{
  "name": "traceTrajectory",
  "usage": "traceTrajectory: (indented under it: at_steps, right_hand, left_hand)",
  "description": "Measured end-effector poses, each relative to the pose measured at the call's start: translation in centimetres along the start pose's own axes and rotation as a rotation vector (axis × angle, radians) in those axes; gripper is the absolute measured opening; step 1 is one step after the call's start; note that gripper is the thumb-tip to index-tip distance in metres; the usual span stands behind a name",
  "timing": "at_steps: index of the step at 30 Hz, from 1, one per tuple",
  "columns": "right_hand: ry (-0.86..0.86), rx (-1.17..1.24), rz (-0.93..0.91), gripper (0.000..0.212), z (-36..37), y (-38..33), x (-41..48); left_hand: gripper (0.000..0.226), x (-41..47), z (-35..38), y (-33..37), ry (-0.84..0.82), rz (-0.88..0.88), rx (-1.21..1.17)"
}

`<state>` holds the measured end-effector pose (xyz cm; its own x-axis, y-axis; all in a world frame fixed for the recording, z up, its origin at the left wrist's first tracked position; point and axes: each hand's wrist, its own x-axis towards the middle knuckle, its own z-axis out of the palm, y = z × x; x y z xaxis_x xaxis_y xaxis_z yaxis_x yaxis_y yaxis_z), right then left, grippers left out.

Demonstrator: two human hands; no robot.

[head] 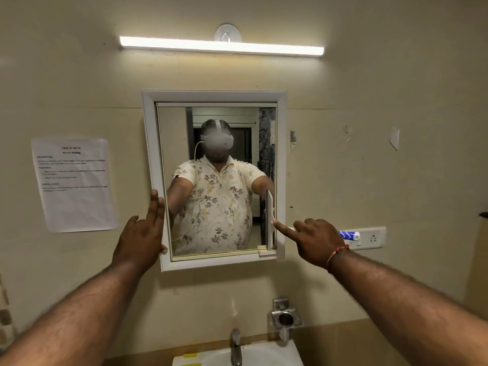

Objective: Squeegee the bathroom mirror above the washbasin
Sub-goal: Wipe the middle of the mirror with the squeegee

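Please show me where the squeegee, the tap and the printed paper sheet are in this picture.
squeegee (270, 220): head view, on its upright white blade at the mirror's right edge.
tap (235, 344): head view, on its metal body above the basin.
printed paper sheet (75, 186): head view, on its middle, left of the mirror.

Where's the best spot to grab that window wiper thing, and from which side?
Grab the squeegee by its blue-and-white handle, coming from the right. The blade stands upright against the mirror at its right edge, and the handle sticks out sideways to the right, where the right hand already grips it.
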<state>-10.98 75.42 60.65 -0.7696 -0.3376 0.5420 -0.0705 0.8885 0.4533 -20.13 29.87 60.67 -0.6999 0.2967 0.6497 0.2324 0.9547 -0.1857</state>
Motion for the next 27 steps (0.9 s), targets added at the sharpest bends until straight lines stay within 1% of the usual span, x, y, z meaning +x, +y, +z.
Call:
traceTrajectory:
  at_steps: [7, 12, 16, 20, 23, 25, 27]
  right_hand:
    - [0.005, 0.020, 0.029, 0.093, 0.7, 0.6, -0.4]
    - [-0.017, 0.019, 0.039, 0.090, 0.8, 0.3, -0.3]
    - [0.000, 0.029, 0.030, 0.088, 0.5, -0.3, -0.5]
    - [-0.069, -0.005, 0.048, 0.086, -0.2, -0.9, -0.5]
    - [-0.033, 0.034, 0.063, 0.080, -0.7, -1.7, -0.5]
    - [-0.047, 0.062, 0.093, 0.079, -0.9, -1.9, -0.5]
    - [-0.004, 0.092, 0.132, 0.079, -1.4, -2.1, -0.7]
  left_hand:
    - [0.155, 0.2, 0.0, -0.1, -0.003, 0.001, 0.001]
    - [0.153, 0.1, 0.3, -0.1, -0.006, 0.010, -0.018]
    - [0.154, -0.1, -0.1, 0.2, -0.025, -0.007, -0.045]
    - [0.154, -0.2, -0.1, 0.4, -0.067, -0.043, -0.137]
    - [0.160, -0.2, -0.1, 0.4, -0.090, -0.047, -0.185]
    - [0.166, -0.3, 0.0, 0.2, -0.108, -0.044, -0.198]
    - [0.173, -0.4, 0.0, -0.3, -0.115, -0.034, -0.198]
